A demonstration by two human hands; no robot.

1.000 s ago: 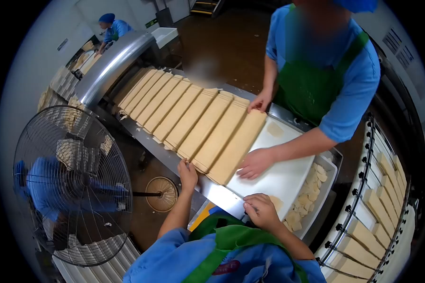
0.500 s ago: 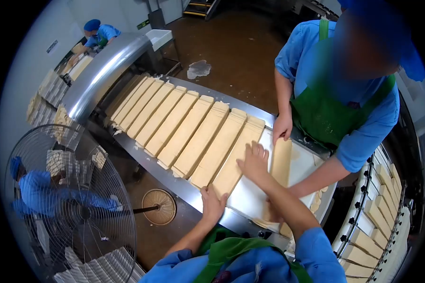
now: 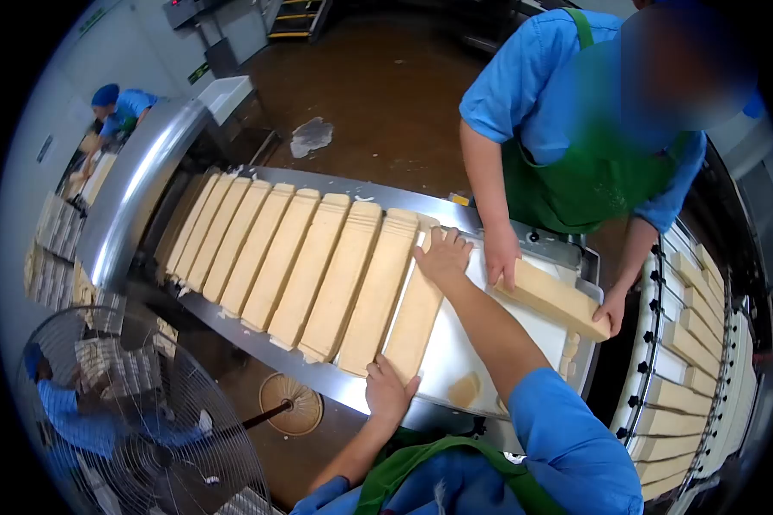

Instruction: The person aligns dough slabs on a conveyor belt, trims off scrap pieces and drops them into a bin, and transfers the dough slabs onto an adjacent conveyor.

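Both my hands are on the nearest long pale dough slab (image 3: 414, 322) on the conveyor. My left hand (image 3: 389, 390) grips its near end, thumb on one side and fingers on the other. My right hand (image 3: 443, 257) lies over its far end with the fingers spread. A narrow gap parts this slab from a row of several similar slabs (image 3: 305, 257) to the left. Across the belt, a co-worker's two hands (image 3: 505, 257) hold another slab (image 3: 551, 298) by its ends, above the white board (image 3: 464, 339).
A metal hood (image 3: 137, 189) covers the belt's far end. A wire fan (image 3: 146, 421) stands at lower left. Slabs lie on a curved rack (image 3: 683, 360) at right. Dough scraps (image 3: 464, 390) lie on the board. Another person (image 3: 120, 107) is at upper left.
The nearest slab has come away from the row under my hands. The co-worker's slab has been lifted and turned toward the right-hand rack. The view has shifted.
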